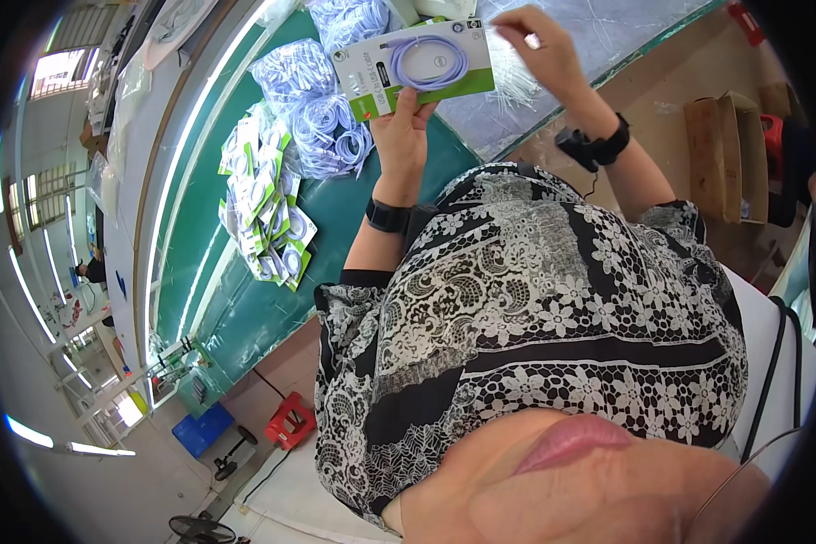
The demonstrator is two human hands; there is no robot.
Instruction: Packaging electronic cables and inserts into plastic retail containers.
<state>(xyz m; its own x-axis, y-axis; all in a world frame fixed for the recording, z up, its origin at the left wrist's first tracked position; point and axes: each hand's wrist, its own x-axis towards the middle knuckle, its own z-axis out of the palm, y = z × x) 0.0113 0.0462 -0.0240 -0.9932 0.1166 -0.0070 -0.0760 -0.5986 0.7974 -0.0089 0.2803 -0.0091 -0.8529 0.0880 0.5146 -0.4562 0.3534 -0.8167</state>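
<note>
My left hand point(402, 136) grips the lower edge of a white and green cardboard card point(363, 71), thumb on its front. A coiled lilac charging cable point(429, 62) sits on the card's face. Just right of the card, my right hand point(542, 50) is raised with its fingers bent together; whether something thin is between the fingertips is too small to tell. Below that hand, a bundle of thin white strips point(517, 86) lies on the grey work surface. To the left, finished-looking carded cables point(263, 195) form a heap, beside plastic bags of coiled lilac cables point(322, 127).
These lie on a green worktop point(331, 222) bordered by a grey section point(576, 68). Cardboard boxes point(725, 159) stand on the floor to the right. A red stool point(290, 422) and a blue bin point(202, 428) are at lower left. Another person point(92, 269) is far left.
</note>
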